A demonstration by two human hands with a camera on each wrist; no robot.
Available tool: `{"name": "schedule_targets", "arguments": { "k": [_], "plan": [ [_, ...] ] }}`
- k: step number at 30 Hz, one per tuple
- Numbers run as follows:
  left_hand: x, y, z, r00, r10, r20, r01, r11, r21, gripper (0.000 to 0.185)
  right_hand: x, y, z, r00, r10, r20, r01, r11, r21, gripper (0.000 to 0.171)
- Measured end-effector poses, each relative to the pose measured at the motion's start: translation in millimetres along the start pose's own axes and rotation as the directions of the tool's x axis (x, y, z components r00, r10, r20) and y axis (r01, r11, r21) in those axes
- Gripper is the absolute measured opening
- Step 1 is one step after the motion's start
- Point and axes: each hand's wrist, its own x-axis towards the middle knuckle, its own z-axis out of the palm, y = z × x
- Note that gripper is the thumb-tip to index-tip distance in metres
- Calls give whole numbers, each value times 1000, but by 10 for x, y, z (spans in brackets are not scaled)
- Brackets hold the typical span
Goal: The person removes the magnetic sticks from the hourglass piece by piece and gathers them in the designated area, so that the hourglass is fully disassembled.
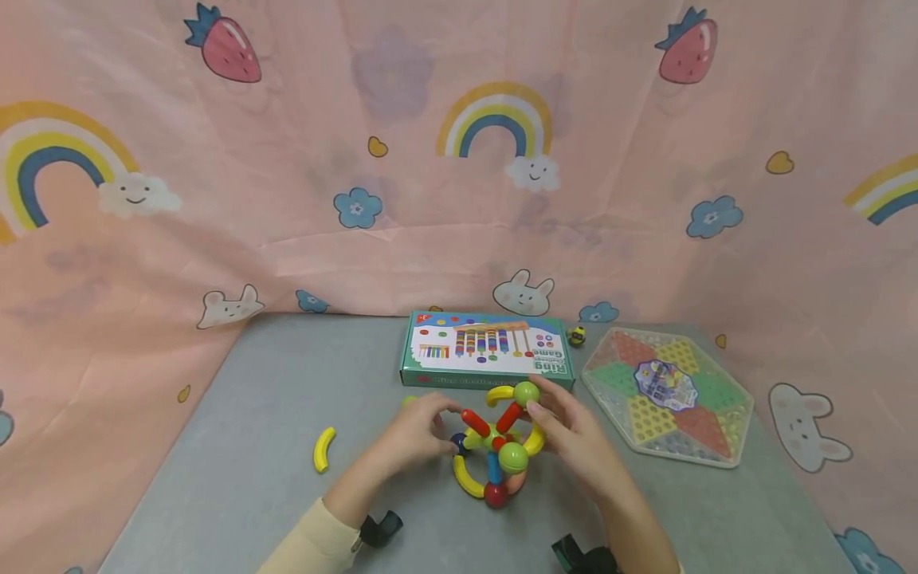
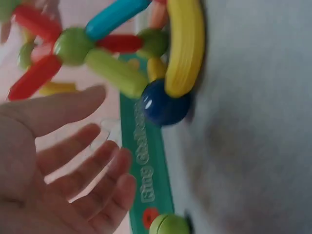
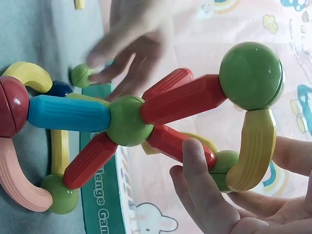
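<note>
A ball-and-stick construction toy (image 1: 495,469) stands on the table between both hands, its red, blue, green and yellow sticks joined by coloured balls. My right hand (image 1: 574,434) grips its right side; in the right wrist view the fingers (image 3: 195,161) lie around a green ball (image 3: 225,168) beside a curved yellow stick (image 3: 256,148). At its left side is my left hand (image 1: 412,434), fingers loosely bent and holding nothing in the left wrist view, near the dark blue ball (image 2: 166,103). A loose green ball (image 2: 169,225) lies beyond that hand, by the box.
A curved yellow stick (image 1: 323,450) lies apart on the left of the grey table (image 1: 237,478). Behind the toy is a green Ring Challenge Game box (image 1: 488,381), with a small bee figure (image 1: 577,336) beside it. A hexagonal game board (image 1: 667,422) lies at the right.
</note>
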Motion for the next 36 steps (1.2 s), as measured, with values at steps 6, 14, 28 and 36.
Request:
{"name": "schedule_targets", "arguments": {
  "k": [6, 14, 28, 36],
  "plan": [
    [1, -47, 217, 990, 42, 136, -50, 997, 61, 67, -59, -7, 54, 1000, 12, -29, -11, 999, 33, 64],
    [-50, -82, 352, 990, 11, 139, -25, 995, 101, 67, -78, 10, 109, 999, 14, -47, -11, 999, 54, 60],
    [-231, 121, 577, 993, -74, 91, 59, 986, 155, 79, -25, 30, 33, 998, 12, -65, -13, 1000, -7, 54],
    [-333, 240, 684, 994, -70, 85, 63, 995, 82, 69, -32, 28, 6, 994, 0, -112, -9, 996, -85, 56]
  ]
}}
